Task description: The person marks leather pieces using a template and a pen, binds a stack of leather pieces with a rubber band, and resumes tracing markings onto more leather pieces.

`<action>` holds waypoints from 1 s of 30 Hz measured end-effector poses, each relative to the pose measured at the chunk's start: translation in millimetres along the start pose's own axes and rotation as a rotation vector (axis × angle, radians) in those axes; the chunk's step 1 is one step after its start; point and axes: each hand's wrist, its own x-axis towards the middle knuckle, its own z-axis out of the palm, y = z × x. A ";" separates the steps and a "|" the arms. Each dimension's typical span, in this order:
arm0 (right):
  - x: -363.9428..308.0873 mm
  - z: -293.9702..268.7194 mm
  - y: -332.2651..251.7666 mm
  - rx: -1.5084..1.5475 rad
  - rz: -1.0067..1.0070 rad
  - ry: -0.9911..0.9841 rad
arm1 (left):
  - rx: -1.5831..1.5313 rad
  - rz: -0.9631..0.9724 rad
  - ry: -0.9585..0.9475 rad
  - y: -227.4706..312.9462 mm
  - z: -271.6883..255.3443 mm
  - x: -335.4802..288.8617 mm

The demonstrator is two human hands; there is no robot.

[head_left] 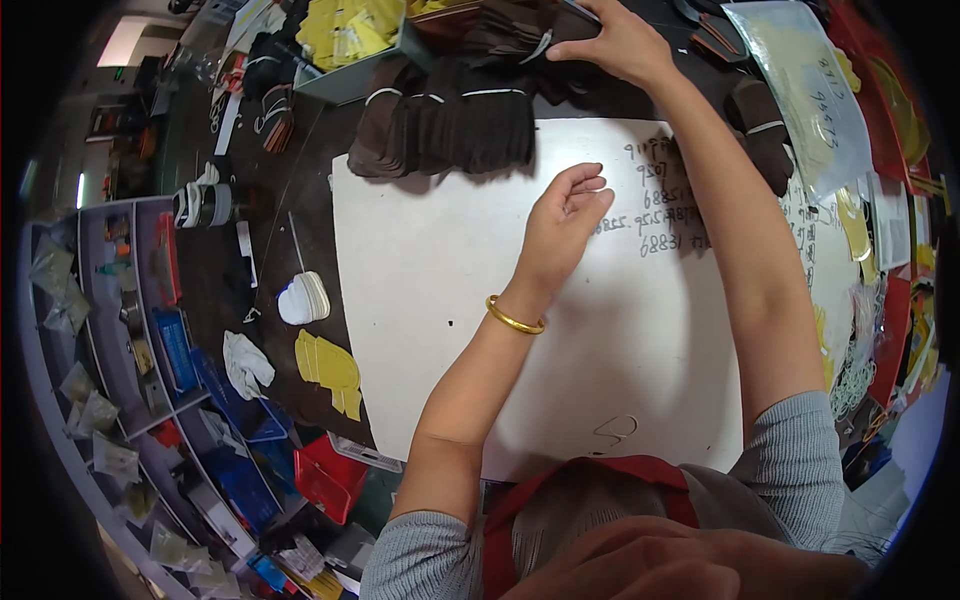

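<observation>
My right hand reaches to the far edge of the work surface, its thumb and fingers around a tied bundle of dark brown cut pieces. Part of that grip is cut off by the top of the picture. My left hand hovers over the white board with loosely bent fingers, the thumb apart, and no object showing in it. A gold bangle circles the left wrist. Just beyond the board's far edge, stacked dark brown bundles with white ties lie side by side, partly resting on it.
A grey bin of yellow pieces stands far left. Left of the board lie white oval pads, yellow cut pieces and a white cloth. At right are another dark bundle and a clear plastic bag. Shelving stands at left.
</observation>
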 end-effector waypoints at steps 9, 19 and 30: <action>-1.3 52.5 51.4 0.145 -0.127 0.035 | -0.008 0.020 0.052 0.6 -32.6 -6.3; -143.8 12.0 43.9 0.052 -0.503 0.523 | 1.187 0.546 0.690 81.2 -143.8 17.6; -188.4 -18.9 2.8 0.141 -0.448 0.142 | -0.310 0.332 0.387 83.3 -173.3 -38.1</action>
